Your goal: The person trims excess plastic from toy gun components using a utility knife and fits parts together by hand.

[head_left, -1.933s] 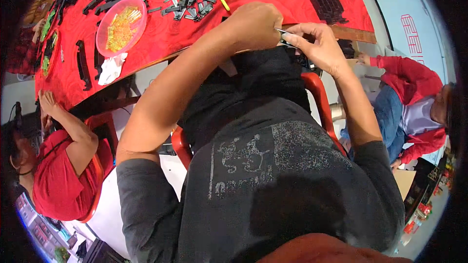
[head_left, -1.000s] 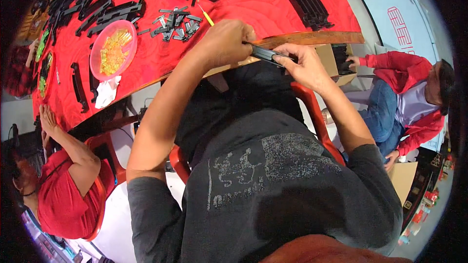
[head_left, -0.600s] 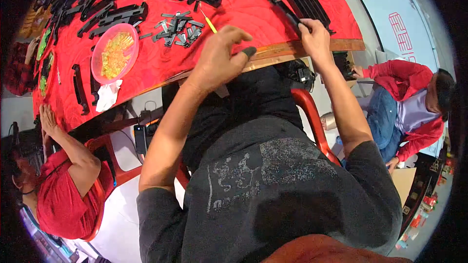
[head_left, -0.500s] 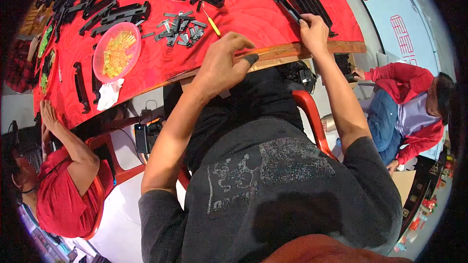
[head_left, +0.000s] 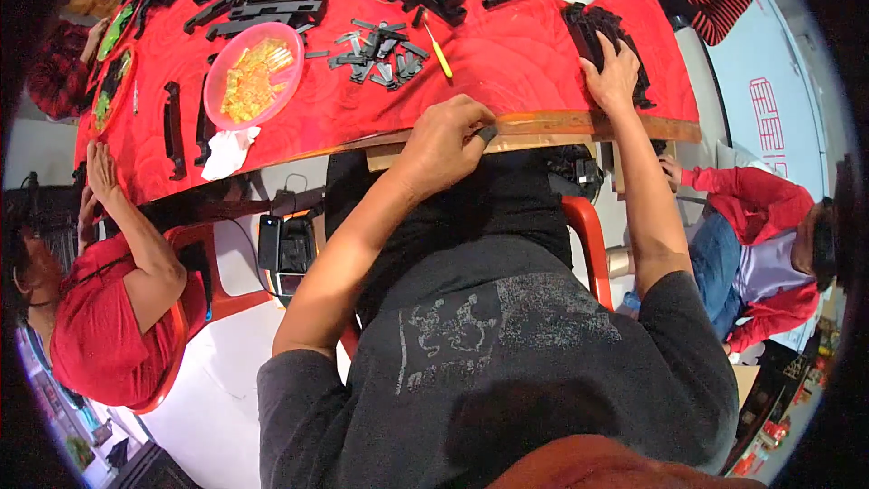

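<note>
The right hand (head_left: 614, 75) rests on a row of black parts (head_left: 587, 32) near the right end of the red-covered worktop (head_left: 516, 63). Its fingers are spread across the row; whether they pinch any single part cannot be told. The left hand (head_left: 446, 143) is at the wooden front edge (head_left: 561, 127), its fingers loosely curled, with a small gap to the dark-capped thumb and no part visible between them.

Risk, row: sideways pressure from the spread fingers could push the parts out of line, since they lie close together. A finger caught on an end could drag one loose.

Risk, tool: the yellow-handled tool (head_left: 441, 56) lies unsecured near the left hand. A careless sweep could roll it or scatter the loose metal pieces (head_left: 380, 56) beside it.

Appearance: the black parts are long, narrow and dark, lying side by side, with uneven ends. The hand covers much of the row; finer detail is unclear.
</note>
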Tool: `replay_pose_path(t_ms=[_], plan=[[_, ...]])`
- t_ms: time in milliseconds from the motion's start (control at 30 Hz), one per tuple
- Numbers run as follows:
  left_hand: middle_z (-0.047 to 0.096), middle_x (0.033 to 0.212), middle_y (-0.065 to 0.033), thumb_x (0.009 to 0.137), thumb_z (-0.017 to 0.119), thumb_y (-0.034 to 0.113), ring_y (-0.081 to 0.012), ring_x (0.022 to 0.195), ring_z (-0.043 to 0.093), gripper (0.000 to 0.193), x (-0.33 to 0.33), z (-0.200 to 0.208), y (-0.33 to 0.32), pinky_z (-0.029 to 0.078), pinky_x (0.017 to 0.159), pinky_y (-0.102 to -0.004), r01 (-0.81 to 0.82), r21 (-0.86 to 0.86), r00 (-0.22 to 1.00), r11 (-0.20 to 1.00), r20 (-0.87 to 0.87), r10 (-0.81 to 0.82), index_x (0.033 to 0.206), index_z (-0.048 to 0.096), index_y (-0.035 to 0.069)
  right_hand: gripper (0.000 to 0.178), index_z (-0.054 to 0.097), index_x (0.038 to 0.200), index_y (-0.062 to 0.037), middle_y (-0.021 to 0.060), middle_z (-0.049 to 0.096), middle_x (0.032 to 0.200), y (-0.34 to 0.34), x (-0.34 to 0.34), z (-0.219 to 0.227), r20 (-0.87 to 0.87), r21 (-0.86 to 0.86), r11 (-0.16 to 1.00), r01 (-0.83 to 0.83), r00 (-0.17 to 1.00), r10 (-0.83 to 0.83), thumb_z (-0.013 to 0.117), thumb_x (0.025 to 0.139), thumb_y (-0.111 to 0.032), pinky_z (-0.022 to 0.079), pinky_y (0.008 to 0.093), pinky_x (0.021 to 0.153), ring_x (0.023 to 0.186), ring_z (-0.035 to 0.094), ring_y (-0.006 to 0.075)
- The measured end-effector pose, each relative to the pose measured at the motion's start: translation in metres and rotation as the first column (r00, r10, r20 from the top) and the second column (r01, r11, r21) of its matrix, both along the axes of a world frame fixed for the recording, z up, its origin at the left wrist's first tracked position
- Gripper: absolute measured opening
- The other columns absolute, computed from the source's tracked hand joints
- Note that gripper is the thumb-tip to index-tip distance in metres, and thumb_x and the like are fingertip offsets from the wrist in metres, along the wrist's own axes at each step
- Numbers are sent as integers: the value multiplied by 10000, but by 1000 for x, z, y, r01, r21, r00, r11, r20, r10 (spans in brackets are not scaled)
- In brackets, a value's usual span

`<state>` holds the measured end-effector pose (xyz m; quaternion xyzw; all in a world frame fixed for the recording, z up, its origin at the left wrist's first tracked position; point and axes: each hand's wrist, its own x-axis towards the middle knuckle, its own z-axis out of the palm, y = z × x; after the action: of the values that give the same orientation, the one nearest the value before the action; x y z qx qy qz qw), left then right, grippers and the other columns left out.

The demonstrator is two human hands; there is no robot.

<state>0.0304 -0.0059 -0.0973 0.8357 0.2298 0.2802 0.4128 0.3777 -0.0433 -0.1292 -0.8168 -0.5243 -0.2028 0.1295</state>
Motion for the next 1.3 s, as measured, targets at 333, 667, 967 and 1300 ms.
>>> replay_pose_path(t_ms=[333, 667, 967, 1300], plan=[[532, 1111, -184, 710, 674, 63, -370, 1059, 505, 306, 0, -28, 29, 448, 886, -440, -228, 315, 973, 921, 48, 225, 1001, 588, 25, 576, 547, 1282, -156, 199, 496, 1299, 19, -27, 26, -35, -171, 937, 304, 949, -314, 721, 769, -351, 394, 476, 999, 1199, 458, 388], [514, 1141, -188, 743, 682, 100, -379, 1090, 485, 289, 7, -40, 36, 412, 948, -458, -226, 368, 974, 902, 84, 210, 997, 576, 13, 655, 570, 1227, -26, 223, 636, 1063, 147, -54, 14, -189, 65, 968, -244, 949, 252, 717, 751, -451, 442, 407, 946, 1051, 578, 353], [537, 1109, -162, 733, 678, 109, -355, 1069, 507, 253, 6, -39, 36, 419, 933, -448, -232, 330, 973, 915, 83, 216, 946, 583, 12, 866, 489, 1339, -74, 210, 626, 1140, 202, -45, 6, -540, -163, 925, -342, 816, 207, 762, 667, -546, 452, 402, 946, 1083, 596, 326], [551, 1066, -164, 707, 666, 117, -342, 1029, 514, 227, 8, -40, 37, 433, 877, -429, -254, 360, 967, 898, 121, 225, 883, 585, 0, 524, 635, 1138, -86, 178, 646, 1053, 171, -81, 21, -168, 73, 986, -150, 973, 161, 770, 698, -336, 486, 459, 867, 1019, 602, 358]])
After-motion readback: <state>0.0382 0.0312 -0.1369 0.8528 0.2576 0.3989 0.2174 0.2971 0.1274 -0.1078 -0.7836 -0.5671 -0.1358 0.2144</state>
